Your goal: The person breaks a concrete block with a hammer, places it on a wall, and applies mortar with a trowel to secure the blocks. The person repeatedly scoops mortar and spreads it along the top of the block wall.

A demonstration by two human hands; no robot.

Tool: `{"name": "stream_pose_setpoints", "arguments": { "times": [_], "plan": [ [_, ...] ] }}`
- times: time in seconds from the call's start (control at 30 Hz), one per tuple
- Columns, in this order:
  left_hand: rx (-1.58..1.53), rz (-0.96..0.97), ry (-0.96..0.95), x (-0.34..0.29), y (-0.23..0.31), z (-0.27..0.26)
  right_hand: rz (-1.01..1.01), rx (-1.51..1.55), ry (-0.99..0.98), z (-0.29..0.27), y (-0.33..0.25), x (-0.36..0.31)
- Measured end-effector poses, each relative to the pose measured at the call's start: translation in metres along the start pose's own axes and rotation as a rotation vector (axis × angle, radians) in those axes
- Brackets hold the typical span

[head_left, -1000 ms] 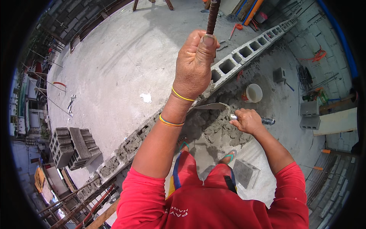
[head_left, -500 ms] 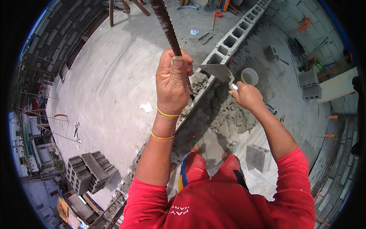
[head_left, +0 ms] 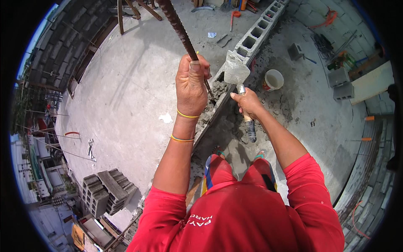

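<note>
My left hand (head_left: 192,84) is closed round an upright, rusty ribbed steel bar (head_left: 177,31), whose lower end runs down beside the mortar (head_left: 219,90) on the block wall. In my right hand (head_left: 250,103) is a trowel (head_left: 236,71), gripped by its handle with the dark butt end pointing back toward me. Its blade, smeared with grey, lies broad side up above the row of hollow concrete blocks (head_left: 257,32), covering part of them. Between the hands, wet mortar sits along the wall's near stretch. More mortar is heaped on the floor below my right hand.
Right of the wall stands a white bucket (head_left: 273,80). A loose block (head_left: 295,51) lies farther off, and stacked blocks (head_left: 108,191) stand at the lower left. Wooden legs (head_left: 121,17) rise at the far left. A hammer-like tool (head_left: 233,20) with an orange end lies at the back.
My right hand has moved left and nearer the wall, turning the trowel so its blade points away over the blocks. My left hand keeps its grip on the bar.
</note>
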State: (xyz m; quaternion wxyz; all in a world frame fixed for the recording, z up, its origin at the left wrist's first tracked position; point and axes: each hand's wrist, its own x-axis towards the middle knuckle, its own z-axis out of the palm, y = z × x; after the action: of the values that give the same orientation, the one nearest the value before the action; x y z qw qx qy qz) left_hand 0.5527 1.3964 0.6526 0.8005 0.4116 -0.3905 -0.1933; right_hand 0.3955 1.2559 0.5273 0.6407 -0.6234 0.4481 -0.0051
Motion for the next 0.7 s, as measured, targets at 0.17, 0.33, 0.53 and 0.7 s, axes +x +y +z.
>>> {"name": "stream_pose_setpoints", "arguments": {
  "times": [0.17, 0.33, 0.53, 0.7],
  "plan": [
    [0.013, -0.037, -0.026, -0.005, 0.007, -0.007, 0.134, 0.06, -0.017, 0.022, 0.015, 0.003],
    [0.002, -0.036, -0.023, -0.013, 0.01, -0.005, 0.123, 0.015, -0.232, 0.034, 0.014, 0.003],
    [0.011, -0.075, -0.007, -0.016, 0.012, -0.006, 0.069, 0.072, -0.141, 0.045, 0.017, 0.001],
    [0.014, -0.04, -0.031, -0.017, 0.01, -0.007, -0.048, 0.1, 0.073, 0.05, 0.02, 0.0]
  ]
}}
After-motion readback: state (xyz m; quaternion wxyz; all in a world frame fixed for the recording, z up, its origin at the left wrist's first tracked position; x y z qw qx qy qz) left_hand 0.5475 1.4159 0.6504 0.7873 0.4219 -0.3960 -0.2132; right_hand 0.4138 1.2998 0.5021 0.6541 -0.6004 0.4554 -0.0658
